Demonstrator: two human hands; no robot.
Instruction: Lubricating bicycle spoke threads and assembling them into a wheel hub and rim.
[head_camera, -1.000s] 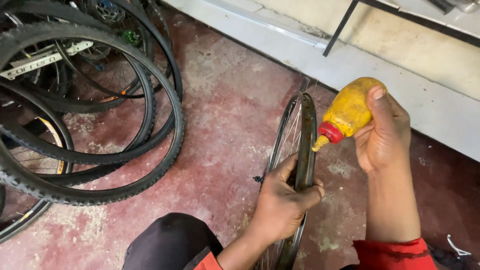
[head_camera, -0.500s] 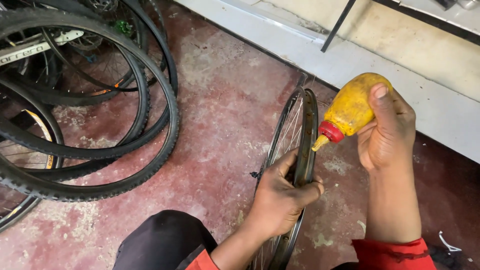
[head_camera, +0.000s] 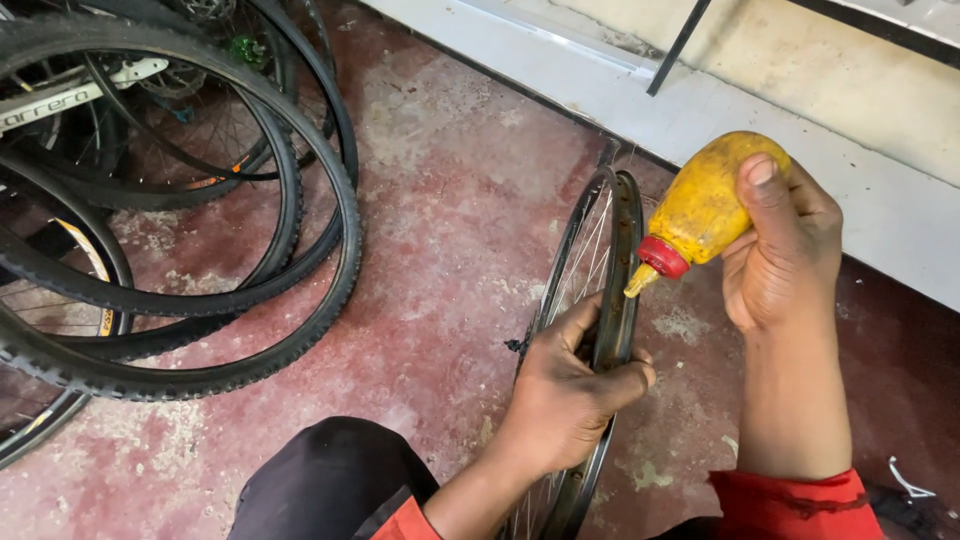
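The left hand (head_camera: 565, 400) has its fingers wrapped around the stiff, light bare wheel rim (head_camera: 615, 260); beside it, the right hand (head_camera: 785, 250) squeezes a soft, probably greasy yellow bottle (head_camera: 700, 210).

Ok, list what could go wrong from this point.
1. The yellow squeeze bottle in the right hand is tipped nozzle-down at the bare wheel rim; liquid may drip past onto the red floor.
2. The left hand alone steadies the upright rim; wet fingers could slip.
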